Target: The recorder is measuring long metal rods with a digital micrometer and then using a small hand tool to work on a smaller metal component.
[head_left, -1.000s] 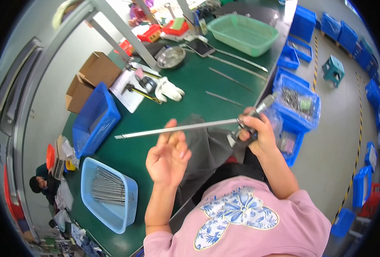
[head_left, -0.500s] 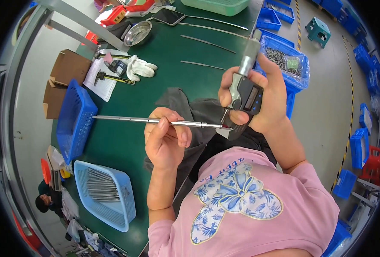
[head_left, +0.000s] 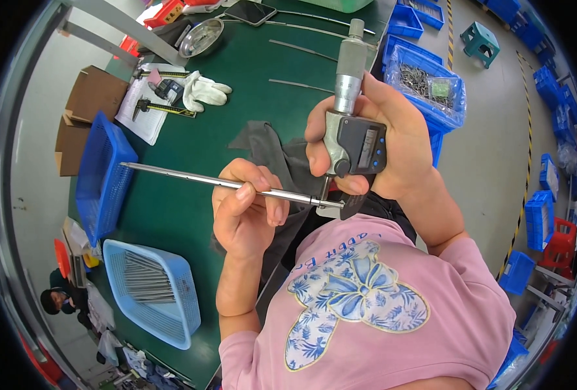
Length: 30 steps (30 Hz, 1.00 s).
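My left hand [head_left: 246, 211] pinches a long thin metal rod [head_left: 191, 177] that reaches out to the left over the green table [head_left: 191, 140]. The rod's right end sits in the jaw of a digital micrometer [head_left: 352, 123], which my right hand [head_left: 386, 140] grips upright close to my chest. A dark grey cloth [head_left: 272, 153] lies on the table under both hands.
A light blue basket [head_left: 150, 292] of metal rods stands at lower left, a darker blue basket [head_left: 103, 175] beside it. Several loose rods [head_left: 301, 49], white gloves [head_left: 204, 91], a caliper on paper [head_left: 155, 104], a metal bowl [head_left: 201, 38] and blue bins of parts [head_left: 431, 81] lie farther off. Another person [head_left: 57, 299] sits at far left.
Both hands came closer to my chest and the view tilted down. The micrometer turned upright, and the rod's end now sits in its jaw.
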Available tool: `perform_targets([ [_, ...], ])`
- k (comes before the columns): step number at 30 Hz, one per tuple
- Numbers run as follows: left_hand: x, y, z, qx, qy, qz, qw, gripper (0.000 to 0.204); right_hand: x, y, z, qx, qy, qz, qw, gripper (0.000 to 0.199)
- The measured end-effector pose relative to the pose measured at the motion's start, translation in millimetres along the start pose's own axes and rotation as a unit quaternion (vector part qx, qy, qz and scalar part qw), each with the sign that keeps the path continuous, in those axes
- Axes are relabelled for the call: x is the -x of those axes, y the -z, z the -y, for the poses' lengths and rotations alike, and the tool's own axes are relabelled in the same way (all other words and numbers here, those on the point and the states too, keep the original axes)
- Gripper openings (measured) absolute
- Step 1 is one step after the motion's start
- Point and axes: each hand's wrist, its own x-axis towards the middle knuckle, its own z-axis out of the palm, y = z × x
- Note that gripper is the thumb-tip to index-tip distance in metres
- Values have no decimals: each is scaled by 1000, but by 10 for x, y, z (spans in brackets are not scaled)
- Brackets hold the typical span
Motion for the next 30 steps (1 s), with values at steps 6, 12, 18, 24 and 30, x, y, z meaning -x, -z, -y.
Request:
perform_targets([
  [6,17,-18,-8,-15,4,-6,1000,18,31,-76,9,16,4,2,1000,64],
  [12,16,-30,-7,-16,14,-7,1000,18,37,-83,-5,52,30,-4,998,68],
  [18,9,-15,-6,-20,18,-7,1000,17,31,-82,-14,111,0,-25,993,73],
  [24,20,-27,-8,-30,22,-22,999,17,32,-58,-19,-2,-25,-14,1000,73],
  [30,15,-11,-29,-42,26,-18,999,17,30,-69,-84,1,-21,-33,999,66],
])
